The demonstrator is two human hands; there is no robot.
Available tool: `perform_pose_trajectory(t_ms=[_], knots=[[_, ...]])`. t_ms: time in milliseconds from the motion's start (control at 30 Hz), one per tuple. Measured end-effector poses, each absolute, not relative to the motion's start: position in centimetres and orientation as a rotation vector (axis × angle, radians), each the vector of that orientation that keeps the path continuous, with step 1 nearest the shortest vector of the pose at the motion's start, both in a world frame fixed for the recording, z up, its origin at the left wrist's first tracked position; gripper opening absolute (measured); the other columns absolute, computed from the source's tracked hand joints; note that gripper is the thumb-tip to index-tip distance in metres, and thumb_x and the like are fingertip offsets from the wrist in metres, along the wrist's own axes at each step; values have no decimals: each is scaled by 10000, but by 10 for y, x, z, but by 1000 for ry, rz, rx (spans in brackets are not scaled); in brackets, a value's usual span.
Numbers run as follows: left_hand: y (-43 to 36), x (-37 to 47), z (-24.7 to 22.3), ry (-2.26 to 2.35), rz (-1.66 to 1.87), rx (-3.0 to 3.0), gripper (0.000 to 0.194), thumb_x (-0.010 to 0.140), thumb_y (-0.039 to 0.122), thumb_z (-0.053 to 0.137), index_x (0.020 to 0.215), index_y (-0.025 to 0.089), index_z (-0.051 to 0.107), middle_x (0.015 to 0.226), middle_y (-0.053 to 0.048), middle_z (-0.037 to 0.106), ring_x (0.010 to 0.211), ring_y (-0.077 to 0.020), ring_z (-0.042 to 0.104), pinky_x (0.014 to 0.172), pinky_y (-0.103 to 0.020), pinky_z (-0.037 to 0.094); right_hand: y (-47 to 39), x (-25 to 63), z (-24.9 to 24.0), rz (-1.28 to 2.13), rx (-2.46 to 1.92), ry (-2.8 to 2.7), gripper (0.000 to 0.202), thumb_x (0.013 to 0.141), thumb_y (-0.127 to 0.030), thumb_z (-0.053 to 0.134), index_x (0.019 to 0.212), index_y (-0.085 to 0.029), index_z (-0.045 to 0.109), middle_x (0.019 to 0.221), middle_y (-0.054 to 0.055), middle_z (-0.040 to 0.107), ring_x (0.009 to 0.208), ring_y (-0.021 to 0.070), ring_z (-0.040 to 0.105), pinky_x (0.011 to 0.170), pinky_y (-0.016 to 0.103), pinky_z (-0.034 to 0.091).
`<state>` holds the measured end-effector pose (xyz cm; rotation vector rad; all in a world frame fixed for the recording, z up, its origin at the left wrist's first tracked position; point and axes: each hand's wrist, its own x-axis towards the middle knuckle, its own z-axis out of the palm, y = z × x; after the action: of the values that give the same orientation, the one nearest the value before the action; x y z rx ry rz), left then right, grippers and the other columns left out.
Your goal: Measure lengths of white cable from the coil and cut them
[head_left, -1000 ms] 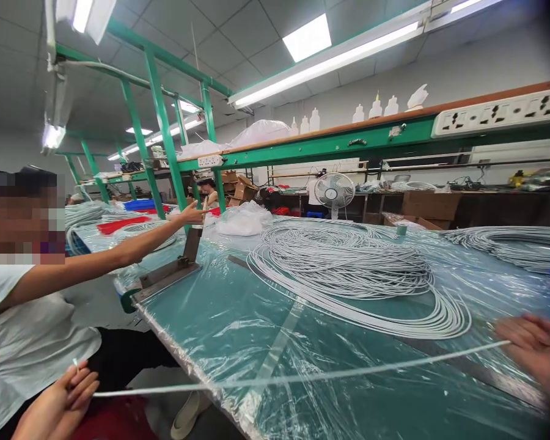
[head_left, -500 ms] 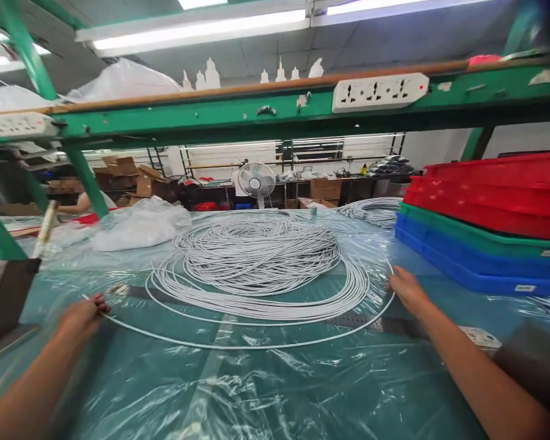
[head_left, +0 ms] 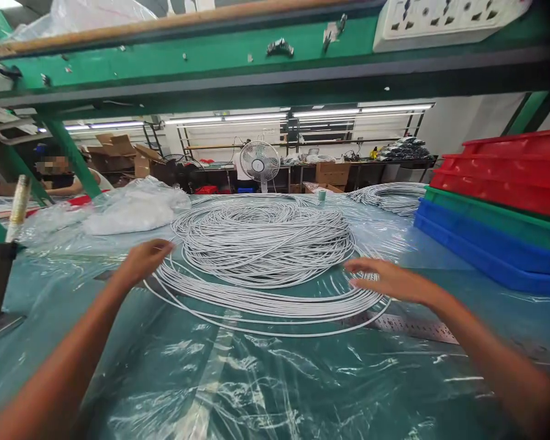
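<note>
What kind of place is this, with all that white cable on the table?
Probably a factory assembly or cable workshop: a big coil of white cable lies on a plastic-covered workbench, stacked plastic crates stand alongside, and a power strip hangs on the green frame.

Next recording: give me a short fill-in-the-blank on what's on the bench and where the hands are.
1. Both hands, the left hand and right hand, reach toward a big coil of ____ cable.
2. The table is covered with clear ____ sheeting.
3. In the stack of bins at the right, the topmost bins are ____.
4. A metal ____ lies flat under the right forearm.

Missing words: white; plastic; red; ruler
</note>
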<state>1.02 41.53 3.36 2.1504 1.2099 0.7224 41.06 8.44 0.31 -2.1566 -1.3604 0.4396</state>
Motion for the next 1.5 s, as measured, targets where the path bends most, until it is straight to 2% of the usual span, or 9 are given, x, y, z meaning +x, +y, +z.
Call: perform_pose_trajectory(t_ms=[133, 300, 433, 600, 933, 1100, 1233, 1367, 1500], knots=[[370, 53, 31, 739, -34, 2460, 619, 734, 320, 878, 1272, 210, 590, 1281, 1, 456, 1142, -235, 475, 963, -201, 442, 92, 353, 6, 767, -2143, -1908, 1038, 637, -619, 735, 1488, -221, 294, 1544, 99, 210, 1380, 364, 257, 1092, 451, 335], [332, 85, 0, 610, -340, 2903, 1031, 674, 331, 944, 1492, 207, 329, 1467, -71, 134, 1349, -281, 172, 1136, -368, 284, 102, 330, -18, 503, -2076, -2038, 760, 785, -541, 615, 1412, -162, 414, 1399, 129, 394, 1252, 300, 423, 1002, 385, 412], [338, 86, -9, 509, -118, 2929, 695, 768, 262, 887, 1354, 205, 517, 1375, -55, 300, 1146, -228, 464, 985, -256, 430, 106, 333, -33, 245, -2027, -2009, 416, 871, -400, 541, 1228, -187, 554, 1208, 100, 516, 1109, 252, 497, 947, 377, 424], [347, 86, -12, 451, 13, 2952, 365, 863, 157, 785, 1182, 183, 611, 1165, -30, 455, 1026, -186, 514, 897, -217, 433, 111, 334, -43, 191, -2012, -1974, 306, 891, -385, 527, 1131, -202, 574, 1143, 86, 539, 1066, 237, 503, 909, 371, 433], [260, 47, -2, 487, 381, 3161, 573, 829, 110, 825, 1286, 167, 484, 1304, -86, 376, 1196, -248, 389, 1031, -388, 396, 94, 308, -31, 41, -2008, -1958, 421, 903, -334, 494, 1306, -212, 475, 1284, 119, 465, 1198, 282, 458, 1001, 447, 407], [161, -46, 43, 455, 1301, 3177, 270, 999, 133, 491, 1260, 201, 479, 1360, -87, 338, 1238, -296, 370, 1019, -479, 370, 71, 276, -41, -107, -1796, -2045, 358, 958, -312, 374, 1296, -251, 472, 1330, 102, 446, 1232, 256, 453, 999, 436, 435], [125, -107, 93, 997, 1809, 3104, 319, 1061, 274, 423, 1368, 192, 407, 1382, -127, 308, 1275, -344, 314, 1078, -534, 257, 58, 257, -53, -104, -1659, -2107, 350, 965, -278, 341, 1278, -257, 496, 1302, 98, 478, 1235, 239, 462, 1019, 424, 435], [138, -142, 96, 1096, 1292, 3510, 401, 1064, 318, 244, 1392, 124, 369, 1366, -168, 311, 1215, -376, 369, 984, -547, 341, 48, 253, -61, -8, -1649, -2069, 342, 974, -309, 336, 1259, -245, 514, 1292, 101, 479, 1201, 224, 493, 1018, 401, 441], [146, -162, 61, 831, 531, 3688, 421, 948, 57, 222, 1157, 178, 566, 977, -78, 530, 728, -221, 553, 610, -281, 428, 44, 258, -66, 91, -1649, -1985, 335, 981, -332, 327, 1245, -237, 508, 1273, 99, 472, 1164, 208, 507, 988, 373, 453]])
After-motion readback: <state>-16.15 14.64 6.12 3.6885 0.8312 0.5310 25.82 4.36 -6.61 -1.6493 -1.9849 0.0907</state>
